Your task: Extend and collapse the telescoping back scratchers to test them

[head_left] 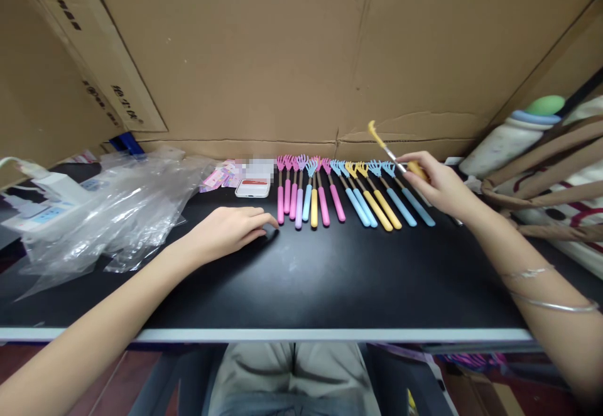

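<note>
A yellow back scratcher is gripped in my right hand, its clawed head pointing up and left above the table. Several more lie side by side in a row: pink, purple, yellow and light blue ones, claws towards the cardboard, handles towards me. My left hand rests palm down on the black table with nothing in it. Its fingers stretch out beside the handle end of the leftmost pink scratcher; whether they touch it I cannot tell.
Clear plastic bags cover the left side near a white power strip. A white phone-like case and colourful cards lie behind my left hand. Cardboard walls the back. At the right stand a white bottle and a strapped bag.
</note>
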Demonstrator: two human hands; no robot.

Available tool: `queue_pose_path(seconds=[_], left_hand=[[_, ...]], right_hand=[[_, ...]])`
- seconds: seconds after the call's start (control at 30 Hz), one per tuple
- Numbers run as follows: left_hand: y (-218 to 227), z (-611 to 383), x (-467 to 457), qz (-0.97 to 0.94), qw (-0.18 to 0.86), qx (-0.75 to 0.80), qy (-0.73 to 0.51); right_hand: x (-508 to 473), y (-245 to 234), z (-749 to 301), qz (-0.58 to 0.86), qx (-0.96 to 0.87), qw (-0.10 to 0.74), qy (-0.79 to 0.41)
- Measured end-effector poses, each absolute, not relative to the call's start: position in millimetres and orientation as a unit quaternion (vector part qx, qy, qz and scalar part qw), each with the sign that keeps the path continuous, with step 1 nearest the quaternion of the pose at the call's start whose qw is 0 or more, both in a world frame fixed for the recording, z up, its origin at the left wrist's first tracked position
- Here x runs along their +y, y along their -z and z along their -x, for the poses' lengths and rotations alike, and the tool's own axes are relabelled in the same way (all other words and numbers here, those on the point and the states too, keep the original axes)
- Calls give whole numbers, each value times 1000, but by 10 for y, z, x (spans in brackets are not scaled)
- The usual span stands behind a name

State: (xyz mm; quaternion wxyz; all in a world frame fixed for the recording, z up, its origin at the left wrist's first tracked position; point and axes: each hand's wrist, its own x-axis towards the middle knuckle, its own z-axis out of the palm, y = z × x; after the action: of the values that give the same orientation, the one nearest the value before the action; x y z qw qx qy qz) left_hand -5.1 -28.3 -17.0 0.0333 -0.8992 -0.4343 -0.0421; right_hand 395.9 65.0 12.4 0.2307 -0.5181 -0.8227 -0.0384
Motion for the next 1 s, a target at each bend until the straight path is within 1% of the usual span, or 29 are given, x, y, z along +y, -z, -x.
queue_pose_path(seconds=[0.07, 0.17, 0.23, 0.3, 0.4, 0.5, 0.57, 0.63, 0.87, 1.0], left_hand=[[163, -12, -326, 910, 39, -410, 52], [114, -157, -423, 935, 69, -341, 64], [64, -262, -477, 948, 111, -290, 71], [18, -354, -500, 951, 167, -245, 84], [-18, -454, -468, 939, 248, -208, 120], [1, -512, -391, 919, 294, -207, 160], [39, -533, -342, 914, 295, -223, 164], [93, -545, -307, 918, 276, -240, 151], [307, -539, -283, 932, 202, -272, 127], [354, -512, -288, 935, 164, -287, 129]], right_hand=[[571, -118, -3820, 465, -851, 246, 10], [398, -114, -3555, 444, -873, 201, 0], [266, -92, -3363, 414, -895, 166, 11], [146, -31, -3184, 364, -920, 139, 38], [14, 126, -2991, 279, -948, 106, 115], [-62, 272, -2909, 211, -958, 88, 176], [-90, 318, -2898, 184, -961, 92, 186], [-104, 321, -2904, 188, -961, 103, 175], [-108, 257, -2950, 235, -962, 122, 69], [-93, 243, -2982, 249, -958, 133, 46]])
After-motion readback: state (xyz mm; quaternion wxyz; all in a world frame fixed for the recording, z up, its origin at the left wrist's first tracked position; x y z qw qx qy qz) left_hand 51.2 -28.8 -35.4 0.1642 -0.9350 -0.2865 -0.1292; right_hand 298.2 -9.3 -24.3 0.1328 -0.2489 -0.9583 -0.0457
